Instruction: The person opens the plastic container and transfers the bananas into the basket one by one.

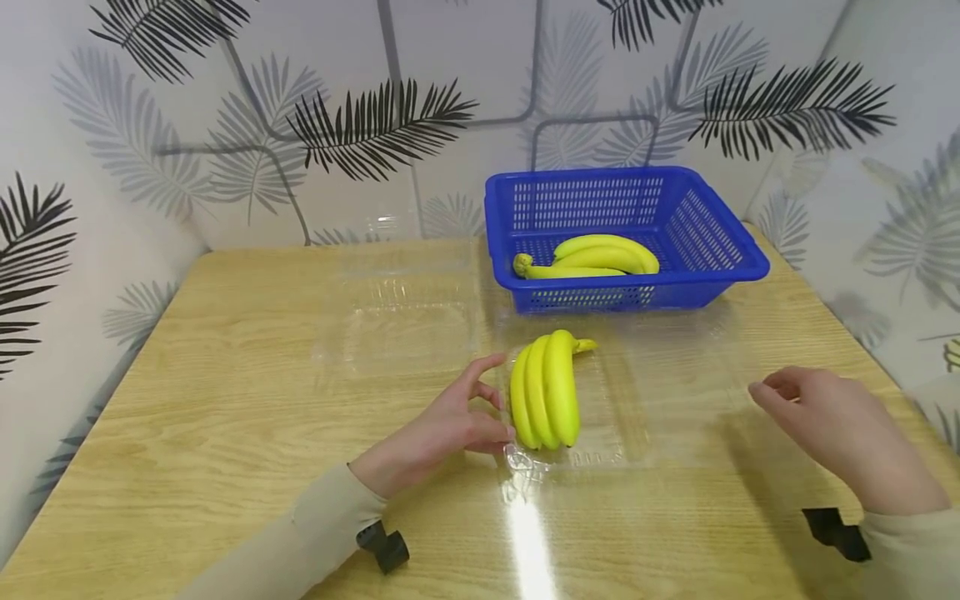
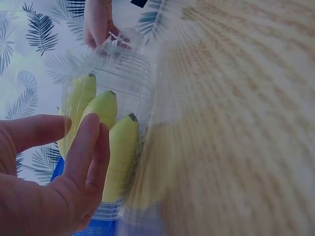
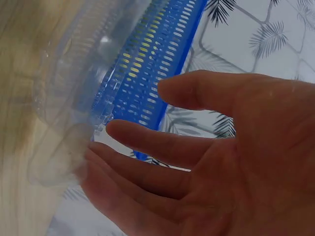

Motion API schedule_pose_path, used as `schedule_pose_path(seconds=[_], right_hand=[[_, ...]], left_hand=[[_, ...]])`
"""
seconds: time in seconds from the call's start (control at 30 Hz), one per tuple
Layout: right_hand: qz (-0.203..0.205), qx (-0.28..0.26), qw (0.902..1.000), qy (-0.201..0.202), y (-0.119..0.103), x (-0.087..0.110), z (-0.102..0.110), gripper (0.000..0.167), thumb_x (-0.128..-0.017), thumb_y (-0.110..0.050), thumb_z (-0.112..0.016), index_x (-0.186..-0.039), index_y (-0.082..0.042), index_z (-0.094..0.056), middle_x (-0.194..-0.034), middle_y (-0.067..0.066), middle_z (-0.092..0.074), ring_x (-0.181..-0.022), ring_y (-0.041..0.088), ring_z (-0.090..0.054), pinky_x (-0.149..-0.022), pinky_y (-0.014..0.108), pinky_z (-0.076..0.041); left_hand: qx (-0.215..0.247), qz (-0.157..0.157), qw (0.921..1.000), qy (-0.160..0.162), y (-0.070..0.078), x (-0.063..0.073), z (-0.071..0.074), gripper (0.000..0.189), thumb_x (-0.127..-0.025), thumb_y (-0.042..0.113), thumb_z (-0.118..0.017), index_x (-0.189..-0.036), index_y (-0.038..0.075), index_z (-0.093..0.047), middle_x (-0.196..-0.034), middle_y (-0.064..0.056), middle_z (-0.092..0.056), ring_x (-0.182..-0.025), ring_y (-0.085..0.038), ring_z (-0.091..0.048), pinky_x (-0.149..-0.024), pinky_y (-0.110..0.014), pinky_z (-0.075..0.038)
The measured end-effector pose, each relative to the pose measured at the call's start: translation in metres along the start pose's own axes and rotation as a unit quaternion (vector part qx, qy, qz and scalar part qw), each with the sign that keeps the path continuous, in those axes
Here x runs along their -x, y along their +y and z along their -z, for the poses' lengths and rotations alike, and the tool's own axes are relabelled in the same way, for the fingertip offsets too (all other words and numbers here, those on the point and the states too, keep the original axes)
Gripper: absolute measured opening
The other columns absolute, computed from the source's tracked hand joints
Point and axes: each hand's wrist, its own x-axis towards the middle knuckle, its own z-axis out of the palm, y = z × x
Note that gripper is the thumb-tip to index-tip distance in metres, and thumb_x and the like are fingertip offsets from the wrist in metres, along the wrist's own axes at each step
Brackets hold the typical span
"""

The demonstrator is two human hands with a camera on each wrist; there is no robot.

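Note:
A bunch of yellow bananas (image 1: 546,392) lies in the left part of a clear plastic clamshell box (image 1: 611,417) on the table. Its clear lid (image 1: 686,375) is folded out to the right. My left hand (image 1: 457,417) is at the box's left side, thumb near the front corner and fingers spread along the wall. In the left wrist view, its fingertips overlap the clear wall in front of the bananas (image 2: 120,157). Over at the lid's right side is my right hand (image 1: 840,425), fingers loosely bent. The right wrist view shows fingertips (image 3: 93,152) at the lid's edge, thumb apart.
A blue plastic basket (image 1: 630,292) with more bananas (image 1: 607,250) stands behind the box. Another clear plastic container (image 1: 405,333) lies open on the wooden table (image 1: 247,400), back left. Leaf-patterned sheeting (image 1: 420,67) rises behind the table.

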Motion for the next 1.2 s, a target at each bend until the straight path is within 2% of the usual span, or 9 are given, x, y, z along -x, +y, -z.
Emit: schedule_pose_path(seconds=[0.13, 0.37, 0.6, 0.83, 1.07, 1.13, 1.2], right_hand=[[0.030, -0.006, 0.9994, -0.015, -0.002, -0.005, -0.006, 0.056, -0.102, -0.041, -0.047, -0.120, 0.010, -0.061, -0.112, 0.031, -0.064, -0.101, 0.053, -0.058, -0.077, 0.060, -0.049], [0.051, -0.002, 0.9981, -0.036, -0.009, -0.009, -0.012, 0.055, -0.101, -0.037, -0.052, -0.121, 0.014, -0.058, -0.113, 0.035, -0.061, -0.101, 0.053, -0.058, -0.080, 0.061, -0.049], [0.048, -0.003, 0.9974, -0.054, -0.012, -0.011, -0.015, 0.063, -0.101, -0.044, -0.049, -0.128, 0.013, -0.054, -0.116, 0.033, -0.061, -0.105, 0.052, -0.057, -0.079, 0.061, -0.050], [0.059, -0.010, 0.9966, -0.056, -0.015, -0.012, -0.018, 0.062, -0.102, -0.043, -0.048, -0.128, 0.013, -0.054, -0.115, 0.031, -0.063, -0.102, 0.048, -0.060, -0.077, 0.058, -0.052], [0.054, -0.010, 0.9971, -0.053, -0.017, -0.012, -0.015, 0.064, -0.102, -0.043, -0.048, -0.129, 0.015, -0.052, -0.115, 0.032, -0.062, -0.099, 0.046, -0.062, -0.076, 0.057, -0.053], [0.052, -0.008, 0.9972, -0.053, -0.018, -0.011, -0.013, 0.064, -0.102, -0.043, -0.047, -0.129, 0.015, -0.052, -0.112, 0.031, -0.063, -0.097, 0.045, -0.063, -0.075, 0.057, -0.052], [0.053, -0.002, 0.9974, -0.048, -0.020, -0.010, -0.012, 0.064, -0.103, -0.043, -0.046, -0.130, 0.015, -0.051, -0.101, 0.025, -0.068, -0.093, 0.043, -0.064, -0.075, 0.058, -0.052]], left_hand=[[0.008, -0.002, 0.9999, 0.009, -0.001, 0.000, -0.001, 0.094, -0.079, -0.011, -0.068, -0.156, 0.016, -0.022, -0.112, -0.014, -0.040, -0.072, -0.020, -0.065, -0.077, -0.041, -0.060], [-0.002, -0.010, 0.9999, 0.013, 0.000, 0.001, 0.001, 0.092, -0.080, -0.010, -0.068, -0.156, 0.014, -0.021, -0.115, -0.015, -0.040, -0.072, -0.019, -0.065, -0.078, -0.040, -0.059], [-0.015, -0.010, 0.9996, 0.021, 0.002, 0.002, 0.004, 0.093, -0.080, -0.008, -0.068, -0.156, 0.015, -0.020, -0.119, -0.018, -0.039, -0.075, -0.021, -0.065, -0.080, -0.041, -0.059], [-0.044, -0.019, 0.9987, 0.018, 0.003, 0.003, 0.009, 0.085, -0.082, -0.009, -0.066, -0.153, 0.014, -0.026, -0.115, -0.017, -0.040, -0.081, -0.023, -0.065, -0.082, -0.040, -0.058], [-0.049, -0.020, 0.9985, 0.018, 0.006, 0.000, 0.013, 0.083, -0.081, -0.009, -0.066, -0.152, 0.012, -0.028, -0.116, -0.016, -0.039, -0.075, -0.021, -0.066, -0.079, -0.040, -0.059], [-0.050, -0.019, 0.9984, 0.018, 0.006, 0.000, 0.013, 0.082, -0.081, -0.008, -0.066, -0.152, 0.012, -0.029, -0.115, -0.015, -0.039, -0.074, -0.020, -0.065, -0.079, -0.040, -0.059], [-0.051, -0.019, 0.9984, 0.018, 0.006, -0.001, 0.014, 0.082, -0.081, -0.008, -0.066, -0.151, 0.011, -0.029, -0.115, -0.015, -0.040, -0.074, -0.020, -0.065, -0.079, -0.039, -0.059]])
